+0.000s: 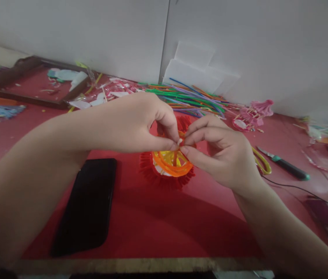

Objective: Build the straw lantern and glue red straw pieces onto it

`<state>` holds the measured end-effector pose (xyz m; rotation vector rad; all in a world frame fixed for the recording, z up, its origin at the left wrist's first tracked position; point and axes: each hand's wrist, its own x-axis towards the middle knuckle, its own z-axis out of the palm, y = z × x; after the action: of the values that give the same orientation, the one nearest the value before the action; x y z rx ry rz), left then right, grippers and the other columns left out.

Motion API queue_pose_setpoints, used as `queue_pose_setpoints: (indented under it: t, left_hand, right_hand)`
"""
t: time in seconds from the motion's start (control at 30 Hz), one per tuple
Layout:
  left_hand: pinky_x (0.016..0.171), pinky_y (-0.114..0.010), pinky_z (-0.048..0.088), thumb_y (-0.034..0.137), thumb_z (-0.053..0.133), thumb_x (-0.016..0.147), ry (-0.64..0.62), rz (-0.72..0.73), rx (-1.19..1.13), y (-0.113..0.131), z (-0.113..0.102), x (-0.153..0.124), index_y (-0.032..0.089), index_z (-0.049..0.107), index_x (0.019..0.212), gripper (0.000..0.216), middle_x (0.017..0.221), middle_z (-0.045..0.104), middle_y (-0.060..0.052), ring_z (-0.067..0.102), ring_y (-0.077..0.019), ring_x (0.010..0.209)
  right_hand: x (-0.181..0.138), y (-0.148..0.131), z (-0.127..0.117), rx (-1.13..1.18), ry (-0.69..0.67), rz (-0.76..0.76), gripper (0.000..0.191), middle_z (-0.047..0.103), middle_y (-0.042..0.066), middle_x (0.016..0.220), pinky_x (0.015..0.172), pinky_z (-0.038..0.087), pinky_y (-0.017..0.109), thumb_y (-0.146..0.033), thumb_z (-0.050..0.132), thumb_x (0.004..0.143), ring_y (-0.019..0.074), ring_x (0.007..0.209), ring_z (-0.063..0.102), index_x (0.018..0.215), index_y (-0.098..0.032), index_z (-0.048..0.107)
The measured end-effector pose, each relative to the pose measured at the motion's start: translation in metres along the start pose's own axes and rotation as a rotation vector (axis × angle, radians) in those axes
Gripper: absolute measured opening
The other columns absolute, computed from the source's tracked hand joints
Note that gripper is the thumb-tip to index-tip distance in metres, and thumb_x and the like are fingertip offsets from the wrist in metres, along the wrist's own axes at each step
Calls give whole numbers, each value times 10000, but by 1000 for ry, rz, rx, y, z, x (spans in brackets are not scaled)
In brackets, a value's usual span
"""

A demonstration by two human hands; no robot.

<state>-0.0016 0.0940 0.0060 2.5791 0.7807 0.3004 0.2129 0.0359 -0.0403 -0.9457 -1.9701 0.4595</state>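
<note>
A round craft piece [173, 170] with an orange pipe-cleaner ring, yellow inside and a red fringe around it sits on the red table top, under both hands. My left hand [152, 128] reaches in from the left, thumb and index finger pinched at a tiny whitish bit [180, 142]. Opposite it, my right hand [218, 151] pinches with thumb and fingers at nearly the same spot, above the orange ring. What lies between the right fingertips is too small to make out. Fingers partly cover the back of the piece.
A black phone [90, 205] lies left of centre. Pipe cleaners [189, 97] are heaped along the wall, beside a pink craft piece [255, 114]. At right lie yellow-handled scissors [261, 161], a dark-handled knife [290, 166] and a cable [291, 186]. A brown frame [27, 97] rests back left.
</note>
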Motion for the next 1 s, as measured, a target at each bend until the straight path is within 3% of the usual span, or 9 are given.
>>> queue_pose_setpoints:
  t: [0.13,0.3,0.5,0.8,1.0]
  left_hand:
    - [878,-318,447,365,600,864,2,-27,-14,-1,1,0,225,778,922,234,881,717,7,625,-191,881]
    - [741,-267,444,341,605,852,44,4,18,0,2,0,237,781,863,205,795,701,13,594,-141,759]
    - [859,-288,470,409,569,843,21,-56,-36,3,2,0,239,773,870,267,812,700,35,630,-163,861]
    - [717,-292,442,341,611,874,42,77,-32,2,-1,0,248,775,855,189,822,723,2,597,-153,743]
    - [785,-301,450,329,592,886,6,61,-35,4,-2,1,229,779,875,213,877,734,2,614,-155,793]
  right_hand:
    - [1,-1,-1,-10,-1,-1,124,671,8,845,793,525,376,-120,726,775,176,840,640,744,-229,674]
    - [1,-4,-1,-37,1,-4,120,672,12,848,795,523,382,-113,723,768,179,840,641,740,-219,677]
    - [1,-6,-3,-91,3,-30,120,675,15,865,805,518,400,-116,714,761,192,856,638,742,-231,690]
    - [1,-4,-2,-82,0,-23,119,678,18,867,806,523,413,-128,713,758,202,866,640,737,-242,684]
    - [0,-4,-4,-83,-6,-22,93,667,27,867,803,521,409,-153,719,790,200,871,637,756,-234,688]
